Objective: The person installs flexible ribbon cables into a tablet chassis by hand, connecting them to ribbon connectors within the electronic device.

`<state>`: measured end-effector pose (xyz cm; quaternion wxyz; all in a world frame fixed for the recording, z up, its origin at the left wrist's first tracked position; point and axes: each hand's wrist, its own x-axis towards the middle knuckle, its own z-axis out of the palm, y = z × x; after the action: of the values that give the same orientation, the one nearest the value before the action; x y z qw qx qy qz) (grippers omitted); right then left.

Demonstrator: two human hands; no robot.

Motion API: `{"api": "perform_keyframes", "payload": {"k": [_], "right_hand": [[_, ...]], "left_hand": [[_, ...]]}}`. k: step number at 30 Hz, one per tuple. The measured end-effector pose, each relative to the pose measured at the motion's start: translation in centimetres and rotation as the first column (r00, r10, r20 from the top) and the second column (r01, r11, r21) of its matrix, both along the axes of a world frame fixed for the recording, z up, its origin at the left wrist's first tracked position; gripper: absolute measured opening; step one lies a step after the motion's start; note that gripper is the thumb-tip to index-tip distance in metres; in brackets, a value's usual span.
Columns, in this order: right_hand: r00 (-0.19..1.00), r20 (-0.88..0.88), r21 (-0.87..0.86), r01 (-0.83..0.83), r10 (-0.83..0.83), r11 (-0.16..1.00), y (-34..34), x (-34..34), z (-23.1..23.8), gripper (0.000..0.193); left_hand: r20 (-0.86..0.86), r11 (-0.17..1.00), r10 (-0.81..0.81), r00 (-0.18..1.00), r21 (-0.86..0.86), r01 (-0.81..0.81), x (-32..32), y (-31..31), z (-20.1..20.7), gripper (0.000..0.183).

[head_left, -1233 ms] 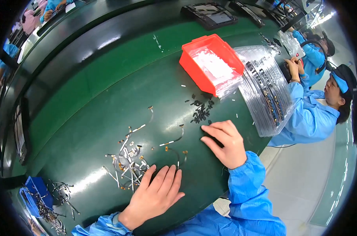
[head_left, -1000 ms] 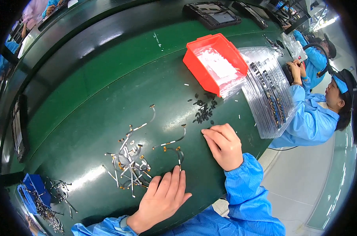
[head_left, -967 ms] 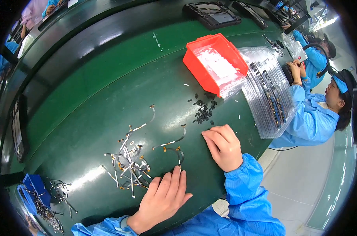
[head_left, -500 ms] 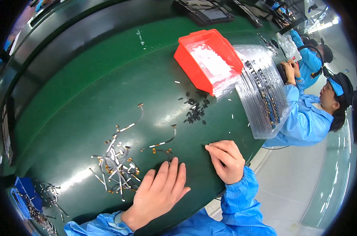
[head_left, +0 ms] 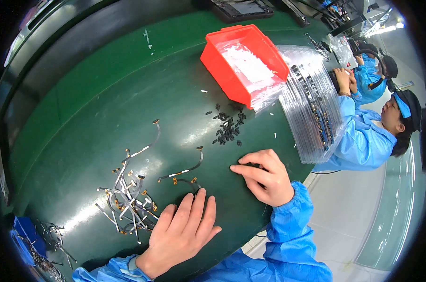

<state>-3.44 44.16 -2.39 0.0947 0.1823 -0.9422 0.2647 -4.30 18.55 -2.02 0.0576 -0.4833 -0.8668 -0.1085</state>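
Observation:
My left hand (head_left: 182, 235) lies flat on the green table, palm down, fingers stretched out. Its fingertips meet the end of a short dark flex cable (head_left: 194, 181) with gold ends; part of that cable is hidden under them. My right hand (head_left: 267, 178) hovers over the table to the right, fingers bent and apart, nothing visible in them. Up and left of its fingertips lies a heap of small black parts (head_left: 228, 130). A longer flex cable (head_left: 187, 170) with a white band rests between the hands and a tangled pile of similar cables (head_left: 128, 202).
A red bin (head_left: 227, 75) with small white pieces stands at the back, beside stacked clear plastic trays (head_left: 309, 108). At the lower left is a blue container (head_left: 29, 232) with thin cables around it. A co-worker in blue (head_left: 363, 136) sits on the right.
My right hand has moved up and left, and its fingers have spread. My left hand stays flat by the short cable. The whole view has shifted slightly.

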Motion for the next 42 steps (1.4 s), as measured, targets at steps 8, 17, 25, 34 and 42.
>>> {"api": "perform_keyframes", "payload": {"k": [8, 17, 25, 34, 42], "right_hand": [[0.992, 0.013, 0.051, -0.123, 0.122, 0.991, 1.0, -0.6, 0.0, 0.035], [0.996, -0.091, -0.011, -0.010, 0.009, 1.000, -2.2, -0.9, -0.2, 0.022], [0.965, -0.084, -0.024, -0.250, 0.248, 0.968, -4.5, -3.9, -1.6, 0.025], [0.938, -0.102, 0.067, -0.327, 0.333, 0.943, -3.9, -3.7, -1.2, 0.033], [0.894, -0.165, 0.316, -0.352, 0.417, 0.881, -3.9, -2.8, -0.7, 0.036]], "left_hand": [[-0.016, 1.000, -0.004, 1.000, 0.014, 0.004, -0.3, 0.1, -0.5, 0.047], [-0.043, 1.000, -0.002, 0.999, 0.016, 0.003, -0.3, 0.4, -0.7, 0.045], [-0.053, 0.999, 0.008, 0.999, 0.038, -0.006, -0.5, 0.1, -1.0, 0.041], [-0.045, 0.997, 0.009, 0.999, 0.081, -0.005, -0.9, -0.1, -1.1, 0.038], [-0.048, 0.996, 0.005, 0.999, 0.084, -0.001, -0.8, -0.1, -1.0, 0.037]]}}
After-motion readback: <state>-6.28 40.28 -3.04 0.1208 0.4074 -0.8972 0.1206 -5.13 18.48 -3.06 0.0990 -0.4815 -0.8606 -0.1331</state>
